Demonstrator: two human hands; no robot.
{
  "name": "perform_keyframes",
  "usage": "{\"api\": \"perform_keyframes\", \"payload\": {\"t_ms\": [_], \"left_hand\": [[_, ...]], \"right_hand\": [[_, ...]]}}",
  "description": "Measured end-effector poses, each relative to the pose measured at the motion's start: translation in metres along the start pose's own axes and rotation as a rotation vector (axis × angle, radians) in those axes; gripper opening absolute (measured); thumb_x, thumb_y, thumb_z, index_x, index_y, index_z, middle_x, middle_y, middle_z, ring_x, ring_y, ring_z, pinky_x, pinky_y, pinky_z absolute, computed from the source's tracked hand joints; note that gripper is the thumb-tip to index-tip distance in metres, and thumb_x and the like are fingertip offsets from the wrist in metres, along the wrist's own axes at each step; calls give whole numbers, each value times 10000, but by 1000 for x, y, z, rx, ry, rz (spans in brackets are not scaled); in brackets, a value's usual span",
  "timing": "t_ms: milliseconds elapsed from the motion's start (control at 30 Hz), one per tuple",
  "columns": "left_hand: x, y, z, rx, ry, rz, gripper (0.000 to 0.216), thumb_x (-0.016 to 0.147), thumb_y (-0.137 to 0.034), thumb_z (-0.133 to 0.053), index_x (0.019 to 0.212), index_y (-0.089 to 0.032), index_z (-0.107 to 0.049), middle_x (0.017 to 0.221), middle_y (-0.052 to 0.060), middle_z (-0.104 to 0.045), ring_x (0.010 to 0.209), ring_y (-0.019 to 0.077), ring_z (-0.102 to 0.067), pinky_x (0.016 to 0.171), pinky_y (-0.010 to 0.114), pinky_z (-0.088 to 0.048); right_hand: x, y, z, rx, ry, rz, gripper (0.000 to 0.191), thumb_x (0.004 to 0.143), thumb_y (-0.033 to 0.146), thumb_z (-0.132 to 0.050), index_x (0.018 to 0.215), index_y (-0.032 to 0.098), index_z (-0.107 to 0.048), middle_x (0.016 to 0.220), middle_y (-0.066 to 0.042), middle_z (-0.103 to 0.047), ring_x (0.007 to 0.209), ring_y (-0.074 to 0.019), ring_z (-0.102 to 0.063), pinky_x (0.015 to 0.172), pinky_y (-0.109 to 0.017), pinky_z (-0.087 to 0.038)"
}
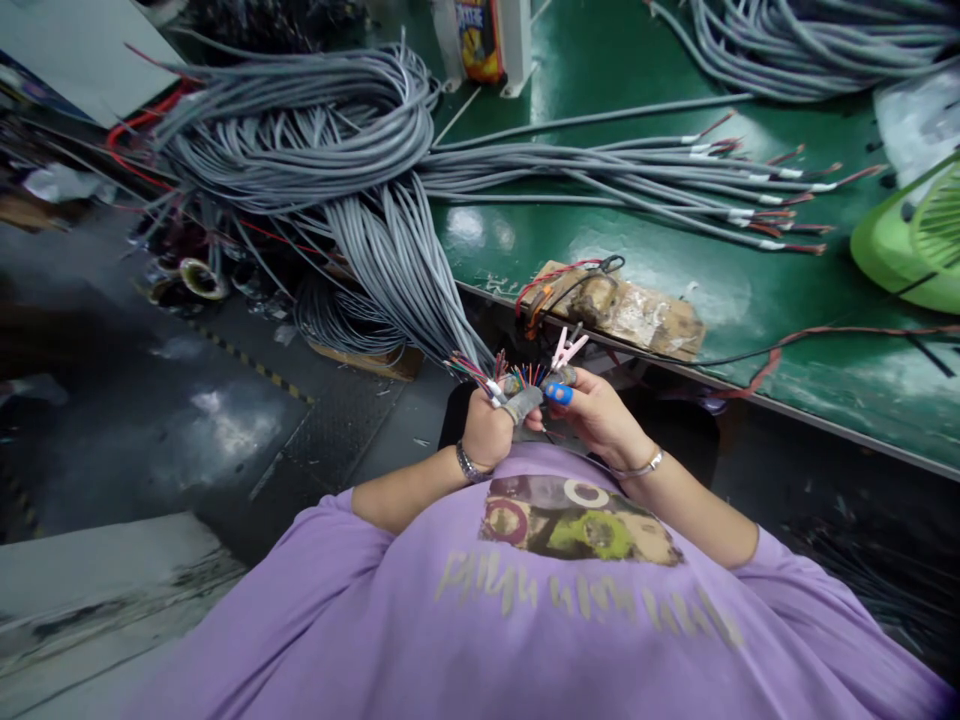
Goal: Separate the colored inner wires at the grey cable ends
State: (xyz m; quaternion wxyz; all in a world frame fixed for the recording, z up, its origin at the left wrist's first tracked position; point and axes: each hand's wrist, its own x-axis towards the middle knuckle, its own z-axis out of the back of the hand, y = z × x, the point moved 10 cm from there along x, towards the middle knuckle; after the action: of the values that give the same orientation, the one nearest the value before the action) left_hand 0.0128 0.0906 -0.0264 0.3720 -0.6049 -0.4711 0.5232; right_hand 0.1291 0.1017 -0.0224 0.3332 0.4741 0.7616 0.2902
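My left hand is closed around grey cable ends, low in front of my body, with a grey wrap on its thumb. Thin coloured wires fan out from a stripped end between my two hands. My right hand pinches at these wires from the other side and wears a blue fingertip cover. Its fingertips partly hide what they grip. Just above the right fingers is a pale pink clip. More stripped ends stick out beside my left hand, below the hanging grey cables.
A large coil of grey cable lies over the green table's left end. Several stripped cables stretch across it. At the front edge is a wooden block with red and black leads. A green fan stands on the right.
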Motion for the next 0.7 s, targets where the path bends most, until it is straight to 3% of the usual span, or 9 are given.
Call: {"api": "perform_keyframes", "payload": {"t_ms": [200,333,533,700], "left_hand": [[-4,-15,-7,-54,7,-36,314,694,-412,-784,632,-165,-601,516,-16,-627,413,94,-564,436,211,-465],[-5,-20,-14,-48,22,-9,348,674,-458,-787,640,-165,-602,508,-19,-619,402,92,-552,423,213,-463],[1,-17,-24,-50,36,9,378,645,-460,-811,626,-169,-570,494,-29,-604,383,89,-539,409,210,-465],[6,-10,-23,-27,26,21,381,653,-476,-803,643,-169,-576,506,-30,-609,396,89,-547,423,213,-483]], "right_hand": [[4,-4,14,-12,96,-41,336,619,397,-898,748,173,-683,660,13,-639,588,-100,-555,585,-251,-474],[21,-4,30,148,-39,-92,451,718,640,-750,751,200,-657,708,-7,-666,568,-105,-543,560,-255,-500],[36,9,17,117,-75,18,523,726,712,-706,735,193,-646,612,15,-593,531,-102,-514,526,-249,-464],[36,3,11,134,-55,-1,523,730,743,-672,780,224,-645,603,2,-595,600,-171,-561,542,-308,-461]]}}
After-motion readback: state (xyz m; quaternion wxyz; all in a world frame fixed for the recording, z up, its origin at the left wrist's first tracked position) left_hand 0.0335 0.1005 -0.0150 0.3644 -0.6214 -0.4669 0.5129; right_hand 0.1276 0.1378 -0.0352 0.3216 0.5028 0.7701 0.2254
